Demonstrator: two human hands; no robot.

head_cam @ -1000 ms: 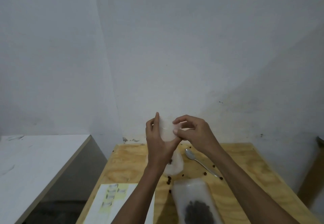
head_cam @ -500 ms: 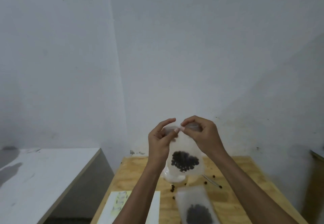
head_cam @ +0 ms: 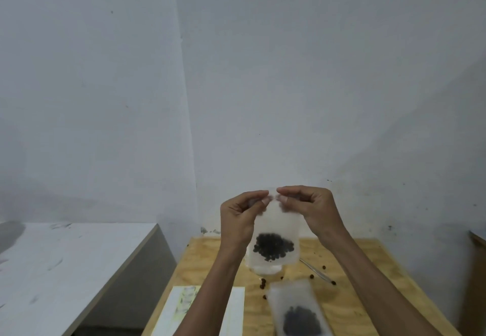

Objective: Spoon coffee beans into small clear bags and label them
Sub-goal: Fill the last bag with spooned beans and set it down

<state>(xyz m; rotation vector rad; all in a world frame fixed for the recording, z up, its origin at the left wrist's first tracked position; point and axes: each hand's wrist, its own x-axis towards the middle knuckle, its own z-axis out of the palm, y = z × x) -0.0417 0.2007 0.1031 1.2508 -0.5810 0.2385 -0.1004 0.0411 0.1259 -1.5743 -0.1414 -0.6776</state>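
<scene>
I hold a small clear bag (head_cam: 278,226) upright in the air above the wooden table (head_cam: 349,301), with a dark clump of coffee beans (head_cam: 273,246) at its bottom. My left hand (head_cam: 240,217) and my right hand (head_cam: 310,208) both pinch the bag's top edge, fingertips almost touching. A second clear bag with beans (head_cam: 297,309) lies flat on the table in front of me. A metal spoon (head_cam: 315,271) rests on the table behind the held bag, partly hidden. A white label sheet (head_cam: 181,306) lies at the table's left front.
Loose coffee beans (head_cam: 263,283) are scattered on the table. A clear container (head_cam: 265,270) stands behind the held bag, mostly hidden. A white-topped counter (head_cam: 65,262) stands to the left, with a gap between it and the table. The wall is close behind.
The bag with beans has come up off the table into the air. Both hands moved to pinch its top edge side by side. The camera tilted up.
</scene>
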